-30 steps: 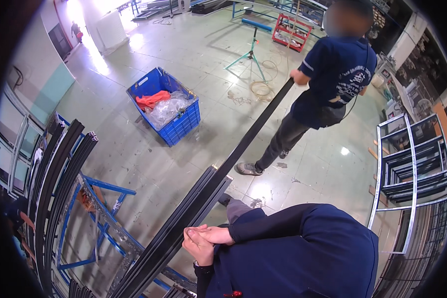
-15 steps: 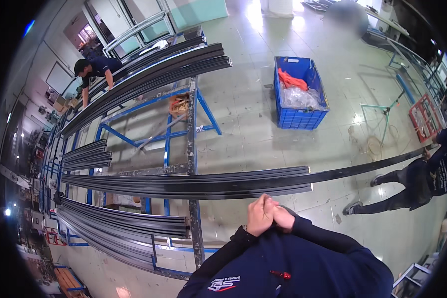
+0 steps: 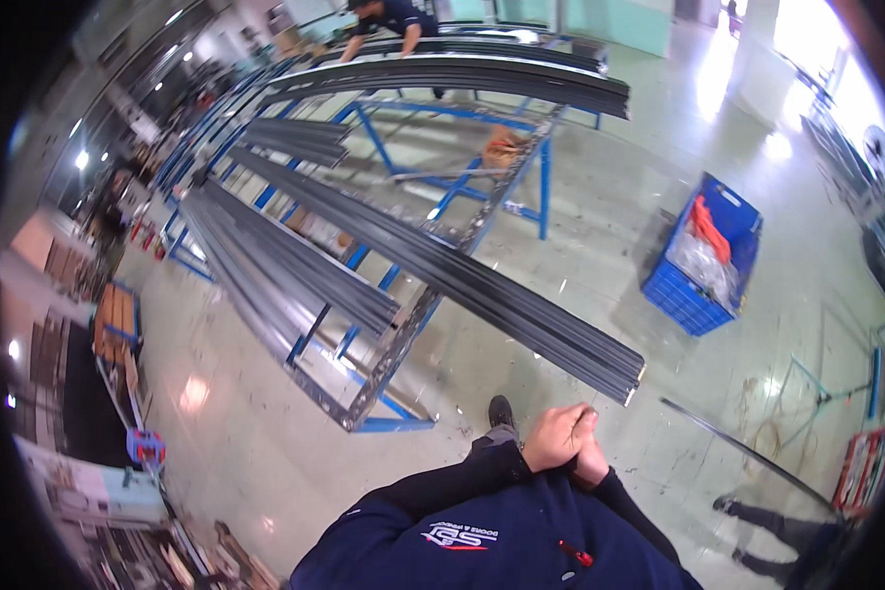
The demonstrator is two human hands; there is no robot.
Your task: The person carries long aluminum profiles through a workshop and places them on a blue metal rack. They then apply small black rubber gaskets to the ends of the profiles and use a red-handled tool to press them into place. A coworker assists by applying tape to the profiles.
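My left hand [image 3: 553, 439] and my right hand [image 3: 592, 460] are clasped in front of my chest. Both have their fingers closed, and no object shows between them. Just beyond them lies the near end of a stack of long dark metal profiles [image 3: 482, 297], jutting past the blue rack [image 3: 393, 356]; my hands are apart from it. To the right, a single long dark profile [image 3: 747, 452] slants toward a co-worker [image 3: 792, 536], mostly cut off at the dark rim. Whether that person's hands are on it is hidden.
More profiles [image 3: 275, 265] lie on the rack at left, with another bundle [image 3: 501, 84] farther back, where a second person [image 3: 393, 22] leans over. A blue crate [image 3: 693, 295] with clear plastic and orange material stands on the floor at right. A red frame [image 3: 863, 472] is near the right edge.
My view has swung left, so the rack appears rotated. The single profile, earlier overlapping the stack, is now off its end toward the right-hand co-worker. My hands stay clasped.
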